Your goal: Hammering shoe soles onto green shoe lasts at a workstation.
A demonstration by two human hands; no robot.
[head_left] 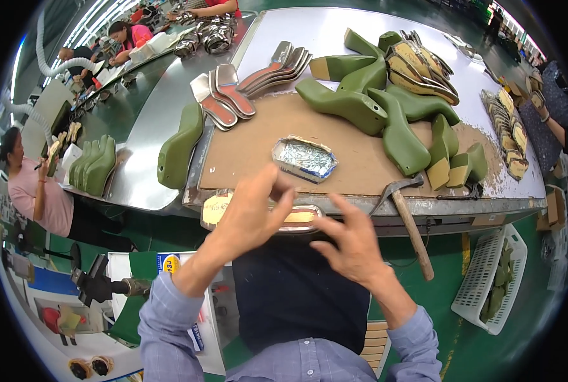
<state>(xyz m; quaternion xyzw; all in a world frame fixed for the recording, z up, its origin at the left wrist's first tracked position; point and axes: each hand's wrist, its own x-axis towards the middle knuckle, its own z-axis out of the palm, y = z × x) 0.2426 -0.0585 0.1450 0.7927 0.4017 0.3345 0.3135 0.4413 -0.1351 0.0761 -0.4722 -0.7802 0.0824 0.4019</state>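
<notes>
At the bench's near edge, in front of me, lies a shoe sole piece (301,218) with a yellowish face and a shiny rim. My left hand (252,207) is over its middle and hides part of it. The thumb and forefinger of that hand come together; what they hold, if anything, is too small to make out. Beside the piece's right end is my right hand (351,239), fingers apart and nothing seen in them. Just beyond the hands sits an open box of small metal nails (306,159). A hammer (413,232) rests to the right, its wooden handle over the edge.
Green shoe lasts (351,105) are heaped at the far right of the brown board (245,156). Reddish soles (223,95) lie far left, near a single green last (180,146). A white basket (494,280) stands at lower right. Several people work nearby.
</notes>
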